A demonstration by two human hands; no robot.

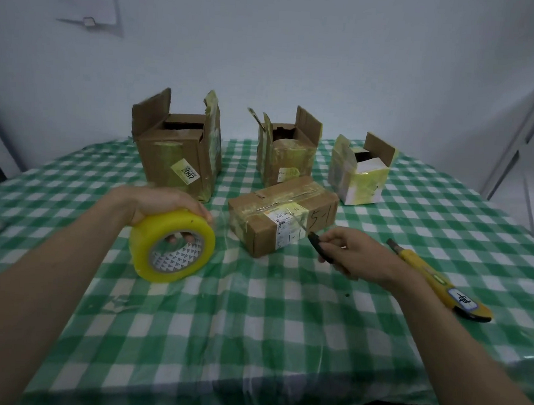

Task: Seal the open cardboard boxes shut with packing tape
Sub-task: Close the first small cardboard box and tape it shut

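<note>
Left hand (166, 204) gripped tape roll (172, 245); right hand (357, 253) pinched black knife (319, 247) beside closed box (282, 214) marked "5-1"; open box (175, 149) labelled "2097".

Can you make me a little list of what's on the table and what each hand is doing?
left hand: grips the yellow tape roll
right hand: pinches a small black cutter
closed box: flaps down, nearest the hands
open boxes: big one, middle one, small one, flaps up, behind the closed box
yellow knife: lying right of the right hand
table: green checked cloth
</note>
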